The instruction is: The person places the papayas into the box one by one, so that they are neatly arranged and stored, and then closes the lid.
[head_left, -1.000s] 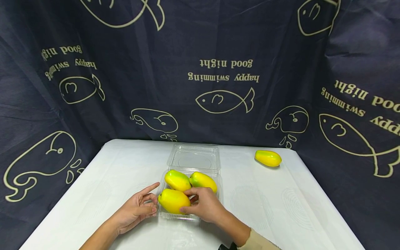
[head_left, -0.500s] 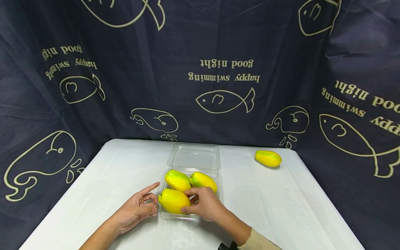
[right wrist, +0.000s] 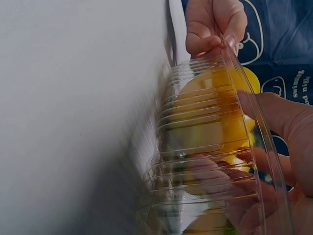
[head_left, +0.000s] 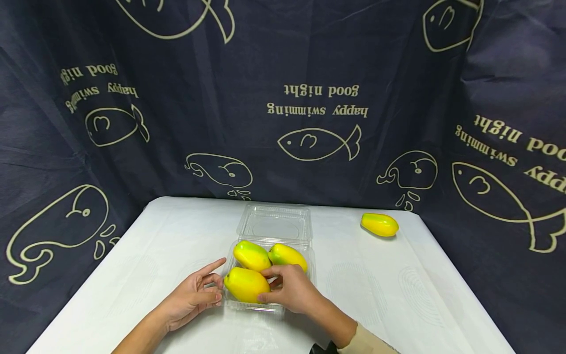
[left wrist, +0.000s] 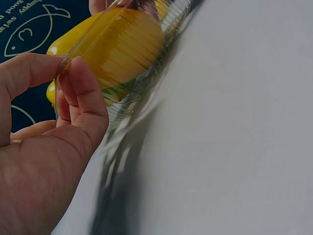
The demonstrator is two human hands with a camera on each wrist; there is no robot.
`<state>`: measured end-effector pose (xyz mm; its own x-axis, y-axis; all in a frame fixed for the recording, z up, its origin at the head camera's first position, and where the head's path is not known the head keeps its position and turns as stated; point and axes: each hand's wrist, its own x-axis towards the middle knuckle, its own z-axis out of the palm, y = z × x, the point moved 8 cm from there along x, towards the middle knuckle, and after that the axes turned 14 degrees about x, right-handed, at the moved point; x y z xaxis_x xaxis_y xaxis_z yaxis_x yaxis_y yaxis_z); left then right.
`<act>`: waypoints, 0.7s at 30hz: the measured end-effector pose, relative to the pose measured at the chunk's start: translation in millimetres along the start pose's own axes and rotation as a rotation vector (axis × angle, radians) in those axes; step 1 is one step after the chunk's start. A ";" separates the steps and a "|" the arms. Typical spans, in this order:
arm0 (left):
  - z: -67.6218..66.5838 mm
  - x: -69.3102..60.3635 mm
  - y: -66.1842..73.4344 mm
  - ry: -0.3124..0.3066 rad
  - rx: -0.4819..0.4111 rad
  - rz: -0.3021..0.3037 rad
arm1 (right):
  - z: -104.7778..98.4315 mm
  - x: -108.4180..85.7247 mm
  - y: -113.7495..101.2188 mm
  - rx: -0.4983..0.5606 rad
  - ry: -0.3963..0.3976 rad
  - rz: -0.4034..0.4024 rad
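Observation:
In the head view a clear plastic container [head_left: 234, 306] holds three yellow-green fruits. My right hand [head_left: 294, 290] grips the right end of the front fruit [head_left: 245, 285], thumb at its near side, some fingers down inside the container, as the right wrist view shows through the clear wall. Behind it lie a greener fruit [head_left: 251, 254] and another [head_left: 288, 255] to its right. My left hand [head_left: 190, 300] is at the container's left side; in the left wrist view its thumb and forefinger pinch the clear rim [left wrist: 73, 51].
The container's lid [head_left: 275, 223] lies folded open behind it on the white table [head_left: 177, 236]. Another yellow fruit [head_left: 379, 224] rests at the back right. A dark cloth [head_left: 318, 59] with fish drawings stands behind and beside the table.

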<state>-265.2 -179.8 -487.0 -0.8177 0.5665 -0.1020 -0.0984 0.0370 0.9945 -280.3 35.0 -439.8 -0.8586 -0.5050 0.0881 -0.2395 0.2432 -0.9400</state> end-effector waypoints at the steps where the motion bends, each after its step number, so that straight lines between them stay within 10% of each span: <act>1: 0.1 -0.1 0.2 0.000 -0.001 0.000 | -0.2 -0.1 0.1 -0.001 0.001 0.002; 21: 1.5 -0.7 2.0 0.009 0.000 -0.007 | -11.3 -7.3 -2.1 0.016 0.018 0.011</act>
<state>-264.0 -178.9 -484.9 -0.8218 0.5592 -0.1092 -0.1043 0.0407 0.9937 -278.6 47.6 -434.8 -0.8689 -0.4878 0.0836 -0.2232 0.2354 -0.9459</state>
